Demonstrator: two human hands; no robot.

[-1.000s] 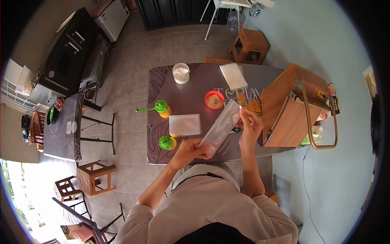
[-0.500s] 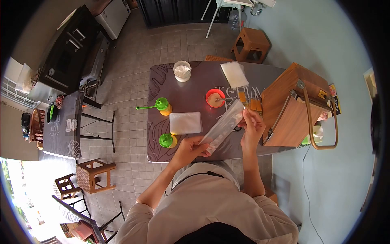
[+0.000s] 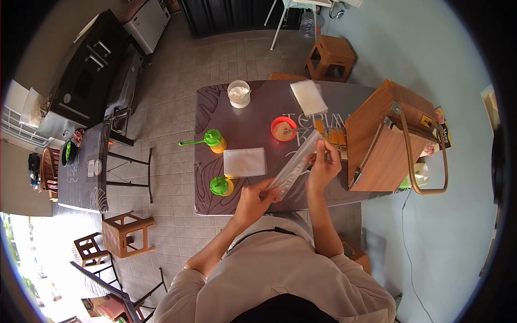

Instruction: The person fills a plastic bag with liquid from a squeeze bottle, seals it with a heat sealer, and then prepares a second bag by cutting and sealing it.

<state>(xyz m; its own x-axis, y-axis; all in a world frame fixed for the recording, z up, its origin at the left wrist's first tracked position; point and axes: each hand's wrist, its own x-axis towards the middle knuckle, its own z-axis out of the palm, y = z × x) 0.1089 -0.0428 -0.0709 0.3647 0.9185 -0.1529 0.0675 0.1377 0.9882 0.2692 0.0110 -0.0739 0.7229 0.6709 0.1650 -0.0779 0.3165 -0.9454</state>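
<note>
Table (image 3: pixel 249 125): bag (image 3: pixel 296 164), tight left grip (image 3: pixel 257 198), right grip (image 3: pixel 323 166)

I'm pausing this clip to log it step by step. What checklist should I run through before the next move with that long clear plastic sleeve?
1. Left hand grips the near end of the plastic sleeve: ok.
2. Right hand pinches the sleeve's far end: ok.
3. Sleeve's mouth is open: cannot tell.
4. Sleeve is empty: cannot tell, too small to see.
5. Orange bowl stands upright on the table with the spoon resting in it: ok.
6. Green-capped bottle beside the left hand is upright and capped: ok.
</note>
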